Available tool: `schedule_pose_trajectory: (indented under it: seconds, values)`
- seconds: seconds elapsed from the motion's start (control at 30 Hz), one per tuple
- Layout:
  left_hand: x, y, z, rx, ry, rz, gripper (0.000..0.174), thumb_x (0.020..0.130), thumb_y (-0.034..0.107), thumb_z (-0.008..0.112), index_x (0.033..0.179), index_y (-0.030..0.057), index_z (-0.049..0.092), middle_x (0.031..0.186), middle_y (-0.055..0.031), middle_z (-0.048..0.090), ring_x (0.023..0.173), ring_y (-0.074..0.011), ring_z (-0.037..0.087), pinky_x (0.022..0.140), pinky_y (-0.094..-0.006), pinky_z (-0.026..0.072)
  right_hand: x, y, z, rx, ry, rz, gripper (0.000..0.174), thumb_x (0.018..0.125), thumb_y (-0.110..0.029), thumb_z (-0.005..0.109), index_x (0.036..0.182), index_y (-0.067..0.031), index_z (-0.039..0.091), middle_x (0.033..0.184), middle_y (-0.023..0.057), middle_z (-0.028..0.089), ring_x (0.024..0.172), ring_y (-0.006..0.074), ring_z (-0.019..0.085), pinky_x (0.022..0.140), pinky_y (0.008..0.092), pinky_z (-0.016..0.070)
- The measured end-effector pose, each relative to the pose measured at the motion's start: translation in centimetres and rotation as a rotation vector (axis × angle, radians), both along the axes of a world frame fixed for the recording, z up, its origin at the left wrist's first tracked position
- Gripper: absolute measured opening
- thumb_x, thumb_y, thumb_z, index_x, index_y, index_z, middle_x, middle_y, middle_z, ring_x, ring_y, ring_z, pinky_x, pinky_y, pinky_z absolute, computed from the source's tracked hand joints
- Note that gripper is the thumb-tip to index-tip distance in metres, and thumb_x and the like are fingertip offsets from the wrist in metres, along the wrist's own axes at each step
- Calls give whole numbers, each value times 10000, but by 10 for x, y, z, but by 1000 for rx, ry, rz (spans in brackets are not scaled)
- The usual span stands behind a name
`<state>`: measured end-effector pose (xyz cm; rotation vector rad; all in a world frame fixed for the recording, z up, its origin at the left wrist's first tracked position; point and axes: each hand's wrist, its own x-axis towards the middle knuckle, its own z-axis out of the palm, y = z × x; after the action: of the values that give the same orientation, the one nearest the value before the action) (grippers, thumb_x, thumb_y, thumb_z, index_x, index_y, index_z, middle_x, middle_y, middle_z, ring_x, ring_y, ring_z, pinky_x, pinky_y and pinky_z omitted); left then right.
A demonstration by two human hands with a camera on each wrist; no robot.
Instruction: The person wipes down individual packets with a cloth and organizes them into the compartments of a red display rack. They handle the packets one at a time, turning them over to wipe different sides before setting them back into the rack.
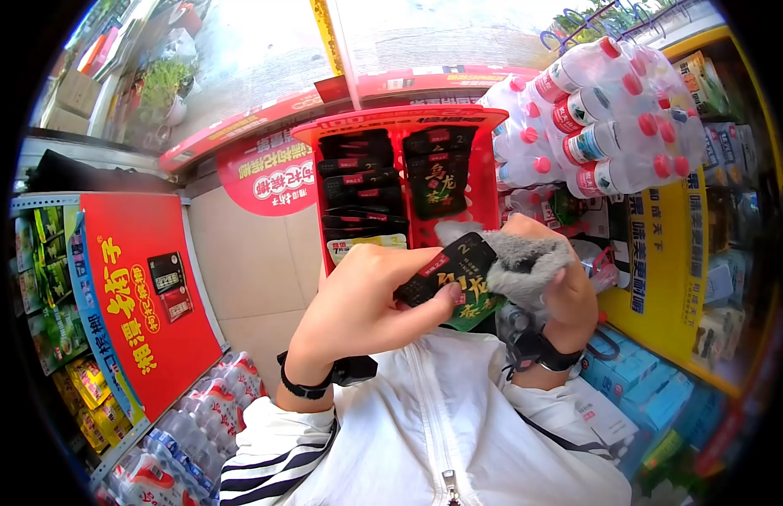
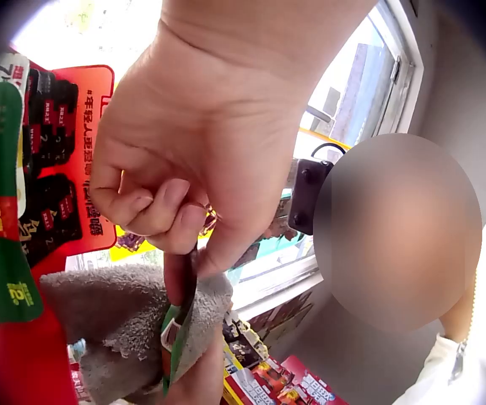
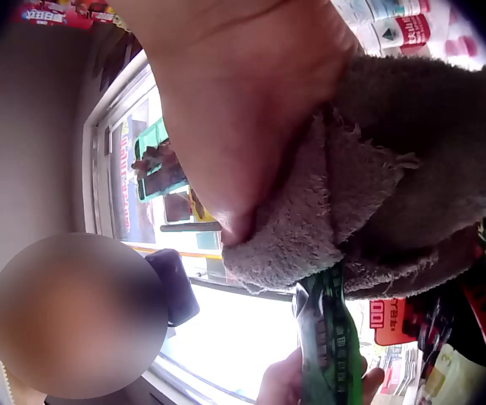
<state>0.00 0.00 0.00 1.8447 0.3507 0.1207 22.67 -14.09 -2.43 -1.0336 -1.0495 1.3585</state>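
My left hand (image 1: 366, 299) pinches a flat black-and-green packet (image 1: 472, 314) with gold lettering in front of my chest, the thumb lying across its printed face. My right hand (image 1: 577, 291) holds a grey fluffy cloth (image 1: 526, 270) against the packet's right edge. In the right wrist view the cloth (image 3: 302, 228) is bunched under the fingers and folds over one end of the green packet (image 3: 332, 354). Only a thin green edge of the packet shows beside the cloth (image 2: 108, 321) in the left wrist view. Similar dark packets (image 1: 438, 181) stand in the box just beyond my hands.
The red two-column display box (image 1: 400, 121) stands directly ahead. Shrink-wrapped bottles (image 1: 594, 126) with red caps are stacked at its right. A yellow-fronted shelf (image 1: 670, 270) flanks the right side, a red panel (image 1: 151, 304) the left. More bottle packs (image 1: 193, 422) sit at lower left.
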Motion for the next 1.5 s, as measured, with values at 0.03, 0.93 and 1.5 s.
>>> schedule_pose_trajectory:
  seconds: [0.03, 0.93, 1.5]
  values:
    - [2, -1, -2, 10, -48, 75, 191, 819, 98, 686, 987, 7, 688, 664, -69, 657, 540, -148, 596, 541, -264, 466, -8, 7, 0, 65, -229, 1, 537, 947, -455, 609, 1127, 51, 586, 1009, 113, 602, 895, 157, 568, 797, 278, 446]
    - [0, -42, -25, -701, -873, 659, 440, 891, 38, 679, 1297, -43, 528, 1198, -120, 653, 1081, -177, 621, 938, -320, 481, -51, -2, -24, 122, -226, -584, 453, 770, -140, 797, 1134, -11, 560, 1119, 95, 620, 990, 189, 618, 866, 335, 497]
    - [22, -63, -32, 142, -373, 624, 267, 716, -34, 737, 961, 16, 641, 803, -111, 659, 686, -255, 661, 600, -320, 506, -91, 10, -36, 42, 177, -949, 509, 912, -312, 723, 1266, -13, 513, 1186, 70, 614, 1045, 162, 598, 886, 337, 497]
